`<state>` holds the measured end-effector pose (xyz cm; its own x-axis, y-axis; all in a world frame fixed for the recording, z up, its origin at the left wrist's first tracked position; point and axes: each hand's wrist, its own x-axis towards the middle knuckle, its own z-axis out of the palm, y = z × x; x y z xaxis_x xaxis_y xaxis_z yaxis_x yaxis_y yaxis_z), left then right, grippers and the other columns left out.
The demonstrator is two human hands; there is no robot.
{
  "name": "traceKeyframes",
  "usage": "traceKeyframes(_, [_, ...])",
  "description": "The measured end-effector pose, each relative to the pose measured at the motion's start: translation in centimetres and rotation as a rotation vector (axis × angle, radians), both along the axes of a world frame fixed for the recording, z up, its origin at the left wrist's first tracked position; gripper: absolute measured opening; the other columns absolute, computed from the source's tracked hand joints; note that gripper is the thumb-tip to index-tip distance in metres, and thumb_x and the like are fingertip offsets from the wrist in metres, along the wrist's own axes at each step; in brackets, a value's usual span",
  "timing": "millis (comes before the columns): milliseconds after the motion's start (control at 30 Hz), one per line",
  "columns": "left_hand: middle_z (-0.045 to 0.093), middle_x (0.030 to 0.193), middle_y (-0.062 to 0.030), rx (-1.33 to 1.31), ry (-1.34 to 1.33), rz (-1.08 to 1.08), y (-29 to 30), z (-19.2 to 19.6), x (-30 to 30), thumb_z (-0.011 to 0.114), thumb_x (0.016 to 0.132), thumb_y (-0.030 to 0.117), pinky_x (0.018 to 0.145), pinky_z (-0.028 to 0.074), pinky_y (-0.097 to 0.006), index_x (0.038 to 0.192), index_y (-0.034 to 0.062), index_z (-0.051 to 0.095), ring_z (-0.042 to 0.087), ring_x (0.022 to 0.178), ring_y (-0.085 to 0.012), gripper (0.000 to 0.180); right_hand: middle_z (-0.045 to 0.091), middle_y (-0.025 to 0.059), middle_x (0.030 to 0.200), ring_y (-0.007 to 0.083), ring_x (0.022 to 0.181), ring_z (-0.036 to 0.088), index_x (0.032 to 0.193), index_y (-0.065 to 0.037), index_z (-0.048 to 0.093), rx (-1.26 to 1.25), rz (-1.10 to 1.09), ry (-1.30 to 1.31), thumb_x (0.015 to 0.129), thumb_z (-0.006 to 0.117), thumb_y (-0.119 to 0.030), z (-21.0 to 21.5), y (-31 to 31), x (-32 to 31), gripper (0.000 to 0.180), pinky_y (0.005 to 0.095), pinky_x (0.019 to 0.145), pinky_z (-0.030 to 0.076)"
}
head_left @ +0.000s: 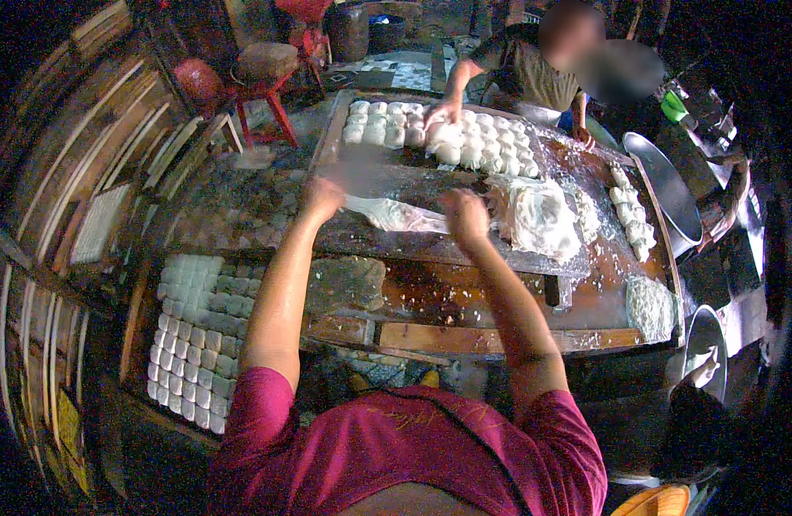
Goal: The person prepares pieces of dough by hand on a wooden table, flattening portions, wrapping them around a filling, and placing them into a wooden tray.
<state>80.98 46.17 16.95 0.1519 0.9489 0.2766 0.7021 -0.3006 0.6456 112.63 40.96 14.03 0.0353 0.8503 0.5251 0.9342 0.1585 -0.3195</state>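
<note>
Maroon shirt point(404, 447) sits closest; beyond it, left hand point(325, 198) and right hand point(466, 215) each grip one end of a pale dough strip point(397, 215) above the table point(413, 279). Even, gentle tension should prevent tearing.

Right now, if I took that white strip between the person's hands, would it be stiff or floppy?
The strip is probably floppy: its edges look wavy and creased. It may tear if tugged, as it narrows toward the right hand. It seems unlikely to roll, being flat rather than round.
</note>
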Motion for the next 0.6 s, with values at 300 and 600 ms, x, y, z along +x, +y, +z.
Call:
traceKeyframes(300, [0.062, 0.084, -0.0076, -0.264, -0.824, 0.092, -1.0, -3.2, 0.0, 0.059, 0.08, 0.01, 0.061, 0.052, -0.029, 0.091, 0.0029, 0.06, 0.06, 0.069, -0.0167, 0.013, 0.061, 0.0148, 0.081, 0.0333, 0.074, 0.06, 0.073, -0.007, 0.06, -0.284, 0.215, -0.045, 0.069, 0.065, -0.026, 4.8, -3.2, -13.2, 0.02, 0.0409, 0.066, 0.049])
traceKeyframes(600, [0.058, 0.069, -0.001, -0.2, -0.685, 0.166, -1.4, -4.3, -0.4, 0.065, 0.077, 0.015, 0.054, 0.044, -0.023, 0.08, 0.0034, 0.06, 0.053, 0.06, -0.0105, 0.013, 0.063, 0.0145, 0.081, 0.0327, 0.076, 0.062, 0.077, -0.015, 0.063, -0.31, 0.247, -0.201, 0.072, 0.056, -0.019, 9.7, 4.9, -11.3, 0.01, 0.041, 0.066, 0.05])
